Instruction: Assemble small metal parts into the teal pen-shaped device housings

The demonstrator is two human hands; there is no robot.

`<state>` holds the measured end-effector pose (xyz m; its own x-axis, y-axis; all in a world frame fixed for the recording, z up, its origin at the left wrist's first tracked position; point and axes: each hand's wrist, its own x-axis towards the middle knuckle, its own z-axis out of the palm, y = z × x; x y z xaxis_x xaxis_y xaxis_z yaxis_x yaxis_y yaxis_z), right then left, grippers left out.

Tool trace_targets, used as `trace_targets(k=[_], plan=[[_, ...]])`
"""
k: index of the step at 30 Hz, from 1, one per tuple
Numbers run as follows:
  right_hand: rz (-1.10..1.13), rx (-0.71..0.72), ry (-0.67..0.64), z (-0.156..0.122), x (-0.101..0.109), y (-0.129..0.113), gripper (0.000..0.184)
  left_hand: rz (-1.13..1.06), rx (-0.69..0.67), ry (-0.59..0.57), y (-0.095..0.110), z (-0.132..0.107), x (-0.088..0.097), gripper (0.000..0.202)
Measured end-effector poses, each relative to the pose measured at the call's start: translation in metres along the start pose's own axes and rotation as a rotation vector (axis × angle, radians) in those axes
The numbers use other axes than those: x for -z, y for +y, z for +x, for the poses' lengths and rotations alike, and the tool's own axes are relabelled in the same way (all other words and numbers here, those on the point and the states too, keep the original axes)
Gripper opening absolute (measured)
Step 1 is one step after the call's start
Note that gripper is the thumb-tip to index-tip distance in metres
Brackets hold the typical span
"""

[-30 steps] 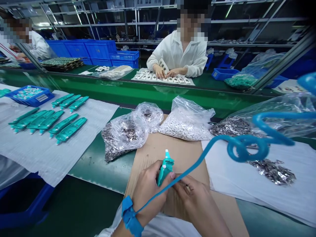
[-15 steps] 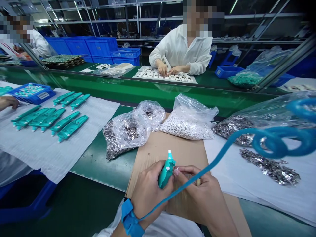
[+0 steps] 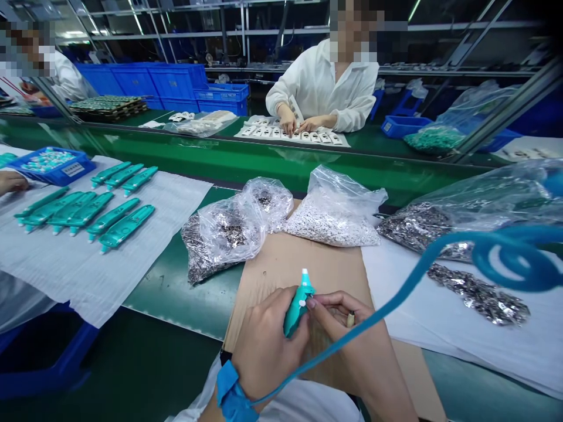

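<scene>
My left hand (image 3: 264,343) is wrapped round a teal plastic housing with a white tip (image 3: 298,302), holding it upright over a brown cardboard sheet (image 3: 285,264). A blue wrist strap (image 3: 229,391) sits on that wrist, and its coiled blue cord (image 3: 505,258) runs off to the right. My right hand (image 3: 352,340) is curled beside the housing, its fingertip pressed on the housing's white spot. A small pale object (image 3: 350,319) shows between its fingers; I cannot make out what it is.
Clear bags of small metal parts (image 3: 229,234) and white parts (image 3: 334,217) lie beyond the cardboard. Loose metal parts (image 3: 479,296) rest on white foam at right. Several teal housings (image 3: 88,211) lie at left by a blue tray (image 3: 53,165). A person in white (image 3: 325,88) works opposite.
My right hand has risen and its fingertip has come onto the housing's upper part. The coiled cord has swung to the right. Another person's hand has appeared at the left edge.
</scene>
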<state>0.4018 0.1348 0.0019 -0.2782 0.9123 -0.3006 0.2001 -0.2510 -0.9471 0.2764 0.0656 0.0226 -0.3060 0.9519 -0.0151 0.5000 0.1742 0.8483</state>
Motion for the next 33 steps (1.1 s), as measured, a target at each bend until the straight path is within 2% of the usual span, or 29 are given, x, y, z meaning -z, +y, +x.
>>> trace_targets(k=[8, 12, 17, 23, 26, 31, 33], plan=[[0.061, 0.01, -0.1, 0.008, 0.004, 0.006, 0.036, 0.089, -0.033, -0.006, 0.001, -0.003, 0.0, 0.019], [0.073, 0.008, -0.059, 0.006, 0.004, 0.007, 0.036, 0.056, -0.034, -0.005, 0.002, -0.006, -0.005, 0.021], [0.121, -0.064, -0.071, 0.004, 0.002, 0.006, 0.04, 0.052, 0.04, 0.073, 0.006, -0.006, -0.01, 0.015], [0.295, -0.152, -0.136, 0.002, -0.001, 0.002, 0.041, 0.053, 0.057, 0.148, 0.005, -0.004, -0.012, 0.009], [0.296, -0.179, -0.158, 0.001, -0.002, 0.0, 0.041, 0.006, 0.071, 0.12, 0.006, -0.002, -0.009, 0.009], [0.3, -0.115, -0.151, -0.001, -0.003, -0.002, 0.037, -0.062, 0.111, 0.077, 0.011, 0.001, -0.003, 0.012], [0.3, -0.13, -0.169, -0.002, -0.001, -0.003, 0.037, -0.062, 0.116, 0.078, 0.012, 0.0, -0.003, 0.012]])
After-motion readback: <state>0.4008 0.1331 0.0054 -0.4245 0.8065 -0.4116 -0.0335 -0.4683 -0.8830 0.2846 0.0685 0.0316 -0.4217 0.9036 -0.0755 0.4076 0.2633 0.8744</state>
